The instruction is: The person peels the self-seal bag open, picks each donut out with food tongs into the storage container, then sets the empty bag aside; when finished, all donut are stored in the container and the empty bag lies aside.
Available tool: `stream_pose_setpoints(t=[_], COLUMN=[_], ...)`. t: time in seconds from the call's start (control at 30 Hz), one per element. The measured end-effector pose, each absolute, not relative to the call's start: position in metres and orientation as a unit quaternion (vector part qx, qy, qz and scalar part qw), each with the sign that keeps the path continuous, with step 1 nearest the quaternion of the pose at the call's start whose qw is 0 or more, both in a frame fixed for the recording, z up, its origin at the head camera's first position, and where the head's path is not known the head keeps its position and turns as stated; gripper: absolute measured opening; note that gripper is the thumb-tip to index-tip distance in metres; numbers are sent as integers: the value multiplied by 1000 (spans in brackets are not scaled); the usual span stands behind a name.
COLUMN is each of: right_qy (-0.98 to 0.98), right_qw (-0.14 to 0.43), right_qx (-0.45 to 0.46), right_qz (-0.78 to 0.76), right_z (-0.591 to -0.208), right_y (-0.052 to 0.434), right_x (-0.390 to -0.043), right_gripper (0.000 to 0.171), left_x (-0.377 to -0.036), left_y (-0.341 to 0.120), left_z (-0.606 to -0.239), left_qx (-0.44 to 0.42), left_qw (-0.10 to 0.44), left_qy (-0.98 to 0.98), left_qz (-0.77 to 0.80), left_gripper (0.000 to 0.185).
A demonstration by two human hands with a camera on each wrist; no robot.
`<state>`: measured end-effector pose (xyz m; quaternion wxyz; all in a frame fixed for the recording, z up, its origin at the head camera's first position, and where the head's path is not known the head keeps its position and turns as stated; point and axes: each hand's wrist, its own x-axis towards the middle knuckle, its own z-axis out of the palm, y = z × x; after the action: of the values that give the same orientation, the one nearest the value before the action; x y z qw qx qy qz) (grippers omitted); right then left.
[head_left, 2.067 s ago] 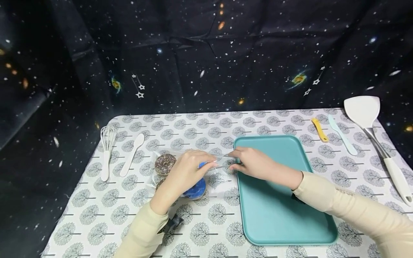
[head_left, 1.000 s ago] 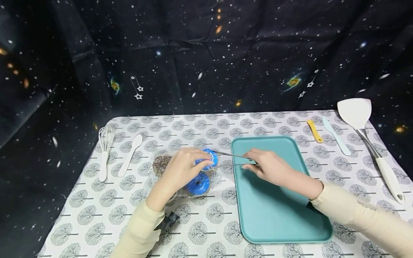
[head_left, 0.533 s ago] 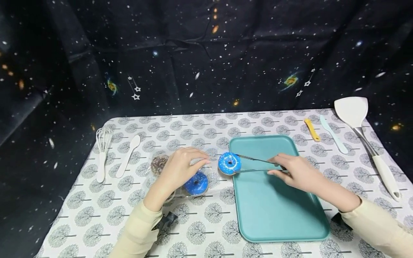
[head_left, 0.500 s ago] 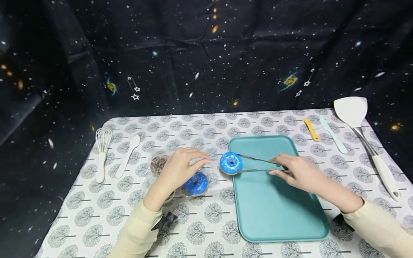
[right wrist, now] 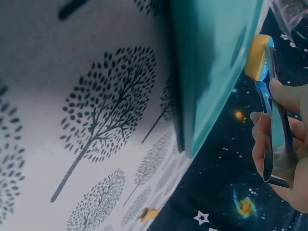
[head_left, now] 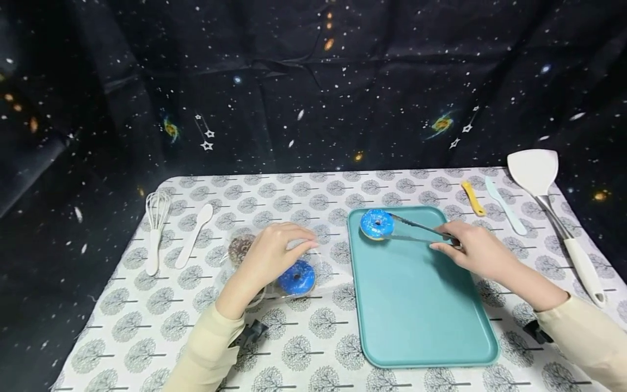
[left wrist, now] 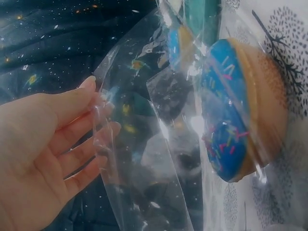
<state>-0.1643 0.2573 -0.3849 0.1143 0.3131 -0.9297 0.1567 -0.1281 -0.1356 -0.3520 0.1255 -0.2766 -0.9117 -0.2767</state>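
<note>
In the head view my right hand (head_left: pixel 477 250) grips metal tongs (head_left: pixel 418 225). Their tips clasp a blue-iced doughnut (head_left: pixel 369 225) over the far left corner of the teal tray (head_left: pixel 421 321). The right wrist view shows that doughnut's tan underside (right wrist: pixel 256 60) between the tips; whether it touches the tray, I cannot tell. My left hand (head_left: pixel 274 256) pinches the edge of a clear plastic bag (left wrist: pixel 139 178) between thumb and fingers. Inside the bag lie another blue doughnut (head_left: pixel 288 280) with sprinkles and a chocolate one (head_left: pixel 240 249). The left hand partly hides the bag's contents.
On the left lie a white whisk (head_left: pixel 155 234) and a white spoon (head_left: pixel 194 239). Right of the tray are a yellow-handled utensil (head_left: pixel 472 198), a pale blue knife (head_left: pixel 506 207) and a large white spatula (head_left: pixel 534 171). A tree-print cloth (head_left: pixel 323 348) covers the table; a dark starry backdrop stands behind.
My right hand has drawn the blue doughnut out of the bag with the tongs, moving right and then away over the tray's far left corner. My left hand has stayed at the bag.
</note>
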Motion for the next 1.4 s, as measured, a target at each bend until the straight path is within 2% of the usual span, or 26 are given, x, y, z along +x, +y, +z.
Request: stream_pose_setpoints(t=[0.3,0.67,0.87,1.03,1.23,1.4], right_qy=[-939,-943,-949,-942,-903,-875], right_qw=[82,83,69,100,151,166], right_qx=[307,307,288,303,389,444], right_qz=[133,97,106,102,104,104], right_z=[-388,-394,-383,-372,-369,-374], right_y=[248,245,249,246,229,210], right_x=[-182,-179,-175,-167,-160,-165], right_gripper=[31,36,40,41,38,33], left_x=[-129,-128,-129,-128,-129,-129], left_y=[-135,-136,-136,-136,-137,-136], left_z=[-352,-354,-354,-354,-352,-352], left_qx=[-284,-297,-300,-296,-300,-301], left_qw=[111,122,112,113,110,111], left_qy=[-912,-906,-906,-906,-907,-907], left_qz=[-273,-276,-276,-279,-275,-273], left_gripper=[17,17,15,15,17,17])
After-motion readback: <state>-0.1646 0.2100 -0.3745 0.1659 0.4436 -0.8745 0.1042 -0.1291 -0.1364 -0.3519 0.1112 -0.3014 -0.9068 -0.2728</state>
